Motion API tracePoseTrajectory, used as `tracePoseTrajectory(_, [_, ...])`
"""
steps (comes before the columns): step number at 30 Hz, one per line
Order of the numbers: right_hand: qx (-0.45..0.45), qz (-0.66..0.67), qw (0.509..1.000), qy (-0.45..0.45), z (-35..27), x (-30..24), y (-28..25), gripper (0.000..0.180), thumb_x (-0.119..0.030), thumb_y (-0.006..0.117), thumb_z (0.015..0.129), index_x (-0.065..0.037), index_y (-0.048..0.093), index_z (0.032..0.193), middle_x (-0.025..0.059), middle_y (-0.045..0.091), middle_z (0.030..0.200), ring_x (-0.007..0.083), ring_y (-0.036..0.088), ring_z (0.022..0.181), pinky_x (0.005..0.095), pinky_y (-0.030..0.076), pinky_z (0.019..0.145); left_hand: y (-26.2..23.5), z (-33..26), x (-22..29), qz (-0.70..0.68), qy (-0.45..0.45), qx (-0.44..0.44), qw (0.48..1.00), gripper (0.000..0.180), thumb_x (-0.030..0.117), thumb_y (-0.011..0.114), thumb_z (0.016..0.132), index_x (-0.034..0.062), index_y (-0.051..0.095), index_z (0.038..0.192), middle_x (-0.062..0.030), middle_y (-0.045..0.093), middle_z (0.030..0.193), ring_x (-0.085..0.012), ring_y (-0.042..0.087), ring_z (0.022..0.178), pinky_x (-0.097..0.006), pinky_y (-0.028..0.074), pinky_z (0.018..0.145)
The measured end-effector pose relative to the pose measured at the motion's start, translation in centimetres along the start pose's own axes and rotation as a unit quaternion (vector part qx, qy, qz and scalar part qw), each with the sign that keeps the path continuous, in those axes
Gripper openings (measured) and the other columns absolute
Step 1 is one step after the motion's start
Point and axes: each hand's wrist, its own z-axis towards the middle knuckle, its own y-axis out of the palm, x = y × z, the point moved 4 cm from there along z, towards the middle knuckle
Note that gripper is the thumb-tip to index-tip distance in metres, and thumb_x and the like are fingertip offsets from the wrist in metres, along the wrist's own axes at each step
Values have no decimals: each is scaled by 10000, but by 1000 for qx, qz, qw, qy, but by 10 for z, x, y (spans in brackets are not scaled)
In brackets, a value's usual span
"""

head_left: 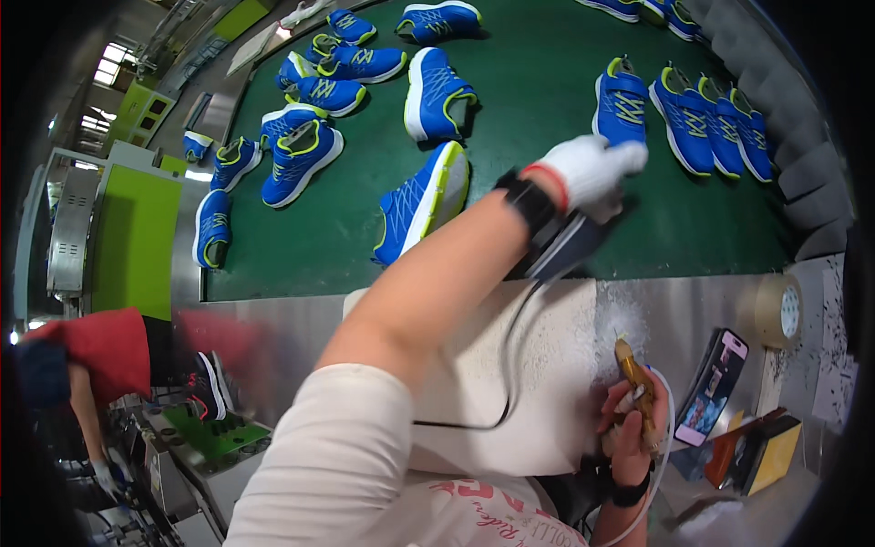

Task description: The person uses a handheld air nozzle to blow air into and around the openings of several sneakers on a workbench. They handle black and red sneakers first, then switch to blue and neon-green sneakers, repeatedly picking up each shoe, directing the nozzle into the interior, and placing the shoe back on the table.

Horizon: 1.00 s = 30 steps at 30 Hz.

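Note:
My left hand (592, 173), in a white glove with a red cuff, reaches across to the right over a green work surface. Its fingers are curled at the toe of a blue sports shoe (623, 100) with lime lining and laces, covering that toe in part. Strapped to the wrist is a dark device (567, 246) with a black cable. Lower right, my right hand (629, 419) grips a brownish-yellow hand tool (640, 378) with a thin tip pointing away from me; a pale tube runs beside it. A tilted blue shoe (424, 201) lies just beyond my left forearm.
Several blue shoes (305, 162) lie scattered at left on the green surface (529, 100); others (688, 120) stand in a row at right. Near my right hand are a phone (713, 387) and a tape roll (777, 311). A co-worker's red sleeve (105, 351) shows at left.

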Motion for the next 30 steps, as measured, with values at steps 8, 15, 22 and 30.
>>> tracePoseTrajectory(8, [23,25,999,37,4,-9,4,800,-585,569,846,13,323,1316,93,541,922,117,521,645,237,439,498,-74,-211,-22,487,27,451,748,1038,234,858,611,15,252,1425,-243,460,1334,-333,511,1203,-375,430,992])
tracePoseTrajectory(15, [-5,8,1000,-15,4,-8,5,645,-421,546,920,22,321,1331,91,533,946,106,514,700,208,428,521,-87,-217,-33,530,135,409,731,695,219,828,622,69,514,1223,-199,567,1102,-380,599,943,-417,504,821])
tracePoseTrajectory(22, [-38,-40,997,-53,-2,-13,13,557,-297,540,931,2,335,1354,74,533,1018,80,484,762,174,400,582,8,-271,-23,335,143,137,921,291,100,780,642,106,628,889,-101,559,778,-289,553,587,-348,452,506])
tracePoseTrajectory(30, [-55,-283,947,-138,-39,-18,36,577,-18,572,854,0,352,1387,101,550,1041,166,544,885,275,444,819,-56,-217,-38,289,49,330,897,695,507,608,836,-18,489,1275,-238,581,1199,-335,577,1108,-364,426,966])
